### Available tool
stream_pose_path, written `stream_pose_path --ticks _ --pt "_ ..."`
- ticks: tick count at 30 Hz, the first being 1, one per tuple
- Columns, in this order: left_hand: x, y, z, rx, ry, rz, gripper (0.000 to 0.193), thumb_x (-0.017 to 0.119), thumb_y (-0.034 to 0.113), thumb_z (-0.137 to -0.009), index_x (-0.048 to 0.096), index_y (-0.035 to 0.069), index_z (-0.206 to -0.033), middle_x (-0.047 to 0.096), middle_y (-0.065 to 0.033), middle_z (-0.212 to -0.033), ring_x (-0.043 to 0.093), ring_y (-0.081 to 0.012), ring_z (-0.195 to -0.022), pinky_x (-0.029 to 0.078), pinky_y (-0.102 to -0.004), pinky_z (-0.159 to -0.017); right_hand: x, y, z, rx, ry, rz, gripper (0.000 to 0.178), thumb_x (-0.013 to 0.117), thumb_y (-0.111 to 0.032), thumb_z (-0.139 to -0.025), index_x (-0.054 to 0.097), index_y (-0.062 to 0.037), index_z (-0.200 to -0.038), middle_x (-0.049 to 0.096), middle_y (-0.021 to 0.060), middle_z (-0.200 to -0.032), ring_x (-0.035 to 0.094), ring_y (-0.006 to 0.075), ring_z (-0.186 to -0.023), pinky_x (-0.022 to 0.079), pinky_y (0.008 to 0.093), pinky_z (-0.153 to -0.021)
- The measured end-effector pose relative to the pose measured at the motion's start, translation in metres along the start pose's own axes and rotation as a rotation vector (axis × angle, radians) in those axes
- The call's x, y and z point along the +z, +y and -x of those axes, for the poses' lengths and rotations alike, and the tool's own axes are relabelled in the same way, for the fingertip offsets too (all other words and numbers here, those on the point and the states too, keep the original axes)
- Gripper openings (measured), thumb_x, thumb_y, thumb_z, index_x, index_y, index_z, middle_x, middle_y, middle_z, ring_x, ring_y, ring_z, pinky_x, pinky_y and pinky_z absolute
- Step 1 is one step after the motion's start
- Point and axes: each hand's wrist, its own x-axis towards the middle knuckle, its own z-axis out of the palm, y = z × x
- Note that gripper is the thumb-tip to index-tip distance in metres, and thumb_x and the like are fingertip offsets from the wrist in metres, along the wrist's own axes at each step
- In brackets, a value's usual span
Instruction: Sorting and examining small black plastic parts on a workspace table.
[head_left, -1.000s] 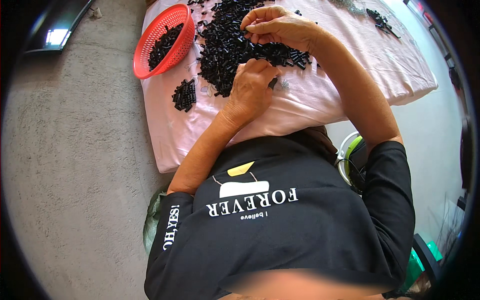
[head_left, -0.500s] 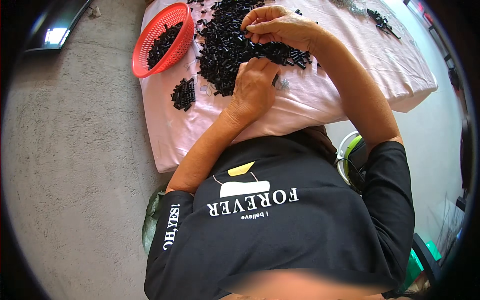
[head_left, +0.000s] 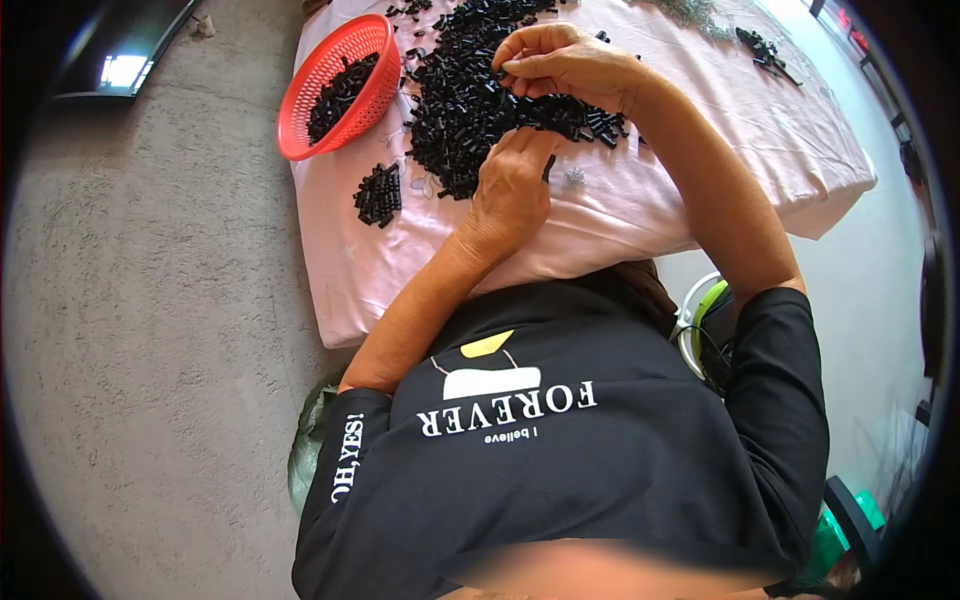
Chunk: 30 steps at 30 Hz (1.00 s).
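Note:
A big heap of small black tube-like pieces (head_left: 455, 110) lies on the pink cloth. At its near edge my left hand (head_left: 512, 185) is closed, knuckles up, with the end of a small black piece (head_left: 548, 168) showing beside its fingers. My right hand (head_left: 568, 68) hovers over the heap's right part, thumb and forefinger pinched together. What sits in that pinch is too small to make out. Close to my left hand, a little cluster of tiny clear or silvery bits (head_left: 573, 178) rests on the cloth.
A red plastic basket (head_left: 375, 100) holding black pieces stands tilted left of the heap. Below it, black pieces lie in a neat batch (head_left: 378, 195). Silvery bits (head_left: 695, 14) and a dark bundle (head_left: 766, 52) sit at the far right. The pink-covered table (head_left: 640, 215) ends near my body.
The whole view has shifted slightly. Both hands stay closed in almost the same places over and beside the heap.

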Motion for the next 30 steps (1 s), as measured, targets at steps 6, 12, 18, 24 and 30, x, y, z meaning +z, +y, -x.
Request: stream_pose_path --ticks 6,12,18,24,30 --pt "-0.005 0.002 0.001 -0.01 -0.035 -0.003 0.036 0.046 -0.011 -0.064 0.059 -0.002 -0.096 0.059 -0.0184 -0.09 0.058 -0.0377 -0.089 0.048 -0.0433 -0.08 0.004 -0.002 -0.001 0.021 0.028 0.037 0.02 0.064 -0.017 -0.092 0.063 -0.004 -0.106 0.066 0.002 -0.09 0.063 0.0059 -0.079 0.053 0.017 -0.071" --pt "-0.004 0.003 0.004 -0.041 -0.048 0.041 0.034 0.048 -0.012 -0.064 0.059 -0.002 -0.094 0.061 -0.0176 -0.089 0.062 -0.0345 -0.084 0.051 -0.0401 -0.077 0.007 -0.005 -0.001 0.049 0.057 0.037 0.018 0.064 -0.018 -0.091 0.062 -0.0054 -0.104 0.068 0.0043 -0.092 0.064 0.0067 -0.078 0.054 0.0182 -0.073" --pt "-0.012 0.002 0.005 -0.067 0.016 0.088 0.031 0.054 -0.012 -0.065 0.061 -0.002 -0.094 0.063 -0.0152 -0.086 0.065 -0.0277 -0.078 0.053 -0.0343 -0.072 0.011 -0.012 0.005 0.064 0.04 0.099 0.016 0.058 -0.017 -0.093 0.063 -0.0056 -0.102 0.067 0.0027 -0.087 0.061 0.0047 -0.073 0.05 0.016 -0.065" --pt "-0.025 0.0 0.015 -0.217 0.126 0.202 0.033 0.059 -0.013 -0.068 0.064 0.0 -0.098 0.066 -0.0102 -0.086 0.066 -0.0183 -0.077 0.053 -0.0293 -0.073 0.02 -0.012 0.008 0.153 -0.073 0.505 0.013 0.054 -0.008 -0.085 0.066 -0.004 -0.089 0.063 -0.001 -0.078 0.059 0.0061 -0.069 0.048 0.0193 -0.06" --pt "-0.04 0.0 0.016 -0.365 0.28 0.249 0.025 0.067 -0.007 -0.076 0.065 0.003 -0.098 0.068 -0.0043 -0.084 0.064 -0.011 -0.078 0.051 -0.0254 -0.076 0.04 -0.013 0.019 0.175 -0.14 0.575 0.014 0.065 -0.014 -0.086 0.066 -0.0003 -0.088 0.065 0.002 -0.077 0.062 0.008 -0.072 0.052 0.0217 -0.067"
